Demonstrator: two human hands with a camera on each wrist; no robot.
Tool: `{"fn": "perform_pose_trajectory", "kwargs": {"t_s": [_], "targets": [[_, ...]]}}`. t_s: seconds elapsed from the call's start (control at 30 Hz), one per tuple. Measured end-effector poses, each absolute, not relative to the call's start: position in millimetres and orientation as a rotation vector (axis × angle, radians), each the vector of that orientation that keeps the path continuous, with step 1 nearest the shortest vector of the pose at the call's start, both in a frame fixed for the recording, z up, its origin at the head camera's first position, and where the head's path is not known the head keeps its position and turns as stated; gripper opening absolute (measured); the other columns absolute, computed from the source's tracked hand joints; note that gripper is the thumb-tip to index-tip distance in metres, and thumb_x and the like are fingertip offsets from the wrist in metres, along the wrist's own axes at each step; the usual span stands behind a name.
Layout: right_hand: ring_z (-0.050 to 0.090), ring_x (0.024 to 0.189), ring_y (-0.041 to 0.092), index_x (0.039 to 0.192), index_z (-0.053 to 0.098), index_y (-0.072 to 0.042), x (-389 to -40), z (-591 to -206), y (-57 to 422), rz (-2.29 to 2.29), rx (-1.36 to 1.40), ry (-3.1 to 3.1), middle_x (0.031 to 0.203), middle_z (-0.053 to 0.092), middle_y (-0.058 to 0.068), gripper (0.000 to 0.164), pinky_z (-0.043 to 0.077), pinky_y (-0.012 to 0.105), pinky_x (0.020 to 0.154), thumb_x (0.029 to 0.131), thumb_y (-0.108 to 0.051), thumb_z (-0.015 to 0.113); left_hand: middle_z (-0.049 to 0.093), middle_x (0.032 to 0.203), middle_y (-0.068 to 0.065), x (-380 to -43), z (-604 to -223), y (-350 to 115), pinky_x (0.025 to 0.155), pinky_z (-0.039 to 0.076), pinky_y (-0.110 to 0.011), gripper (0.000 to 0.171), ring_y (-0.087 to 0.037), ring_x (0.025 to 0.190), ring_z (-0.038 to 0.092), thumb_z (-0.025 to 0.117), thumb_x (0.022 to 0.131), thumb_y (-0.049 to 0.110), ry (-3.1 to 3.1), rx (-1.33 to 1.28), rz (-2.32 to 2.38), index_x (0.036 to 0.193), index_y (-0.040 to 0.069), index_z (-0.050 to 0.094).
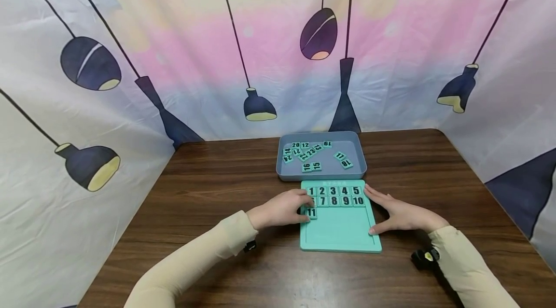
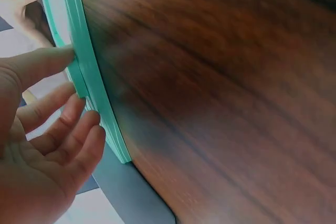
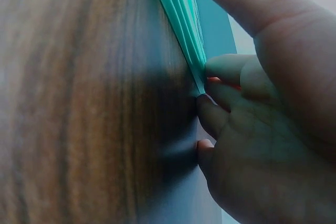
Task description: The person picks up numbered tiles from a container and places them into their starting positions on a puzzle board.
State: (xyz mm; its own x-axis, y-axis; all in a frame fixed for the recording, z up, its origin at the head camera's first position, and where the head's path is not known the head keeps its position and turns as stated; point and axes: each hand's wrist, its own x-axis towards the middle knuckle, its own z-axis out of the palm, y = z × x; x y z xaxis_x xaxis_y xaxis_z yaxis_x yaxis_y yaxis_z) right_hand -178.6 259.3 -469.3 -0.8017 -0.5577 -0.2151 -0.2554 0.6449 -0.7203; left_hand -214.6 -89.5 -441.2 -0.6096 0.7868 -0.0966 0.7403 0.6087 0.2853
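A light green number board (image 1: 339, 231) lies on the table, with tiles 1 to 10 in its two upper rows. My left hand (image 1: 282, 209) is at the board's left side, pinching the number 11 tile (image 1: 311, 213) between thumb and fingers at the start of the third row. Its fingers partly cover the number 6 tile. The left wrist view shows the thumb (image 2: 50, 64) and curled fingers at the board's edge. My right hand (image 1: 401, 214) rests along the board's right edge, fingers and thumb spread apart; in the right wrist view its fingertips (image 3: 210, 114) are beside that edge.
Behind the board stands a grey-blue tray (image 1: 321, 173) touching or nearly touching it. Several loose number tiles lie inside, among them the number 15 tile (image 1: 316, 166) and the number 17 tile (image 1: 340, 156). A patterned cloth (image 1: 286, 57) hangs behind the brown wooden table (image 1: 217, 177).
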Motion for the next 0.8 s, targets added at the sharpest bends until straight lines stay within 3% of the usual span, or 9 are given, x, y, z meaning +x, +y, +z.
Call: {"fn": "perform_pose_trajectory", "kwargs": {"t_s": [0.37, 0.8], "targets": [[-0.004, 0.147, 0.055, 0.162, 0.010, -0.004, -178.2, -469.0, 259.0, -0.982, -0.646, 2.439, 0.167, -0.002, 0.022, 0.113, 0.004, 0.073, 0.112, 0.084, -0.044, 0.081, 0.064, 0.110, 0.000, -210.5, -443.0, -85.6, 0.086, 0.050, -0.026, 0.025, -0.013, 0.098, 0.057, 0.076, 0.092, 0.023, 2.699, 1.205, 0.375, 0.113, 0.012, 0.071], [-0.007, 0.146, 0.056, 0.162, 0.008, -0.006, -178.7, -470.6, 260.2, -0.976, -0.615, 2.438, 0.167, -0.004, 0.020, 0.115, 0.003, 0.074, 0.112, 0.084, -0.046, 0.081, 0.063, 0.102, 0.002, -212.3, -441.9, -77.8, 0.085, 0.049, -0.026, 0.026, -0.012, 0.094, 0.055, 0.083, 0.083, 0.018, 2.699, 1.108, 0.418, 0.105, 0.012, 0.071]]}}
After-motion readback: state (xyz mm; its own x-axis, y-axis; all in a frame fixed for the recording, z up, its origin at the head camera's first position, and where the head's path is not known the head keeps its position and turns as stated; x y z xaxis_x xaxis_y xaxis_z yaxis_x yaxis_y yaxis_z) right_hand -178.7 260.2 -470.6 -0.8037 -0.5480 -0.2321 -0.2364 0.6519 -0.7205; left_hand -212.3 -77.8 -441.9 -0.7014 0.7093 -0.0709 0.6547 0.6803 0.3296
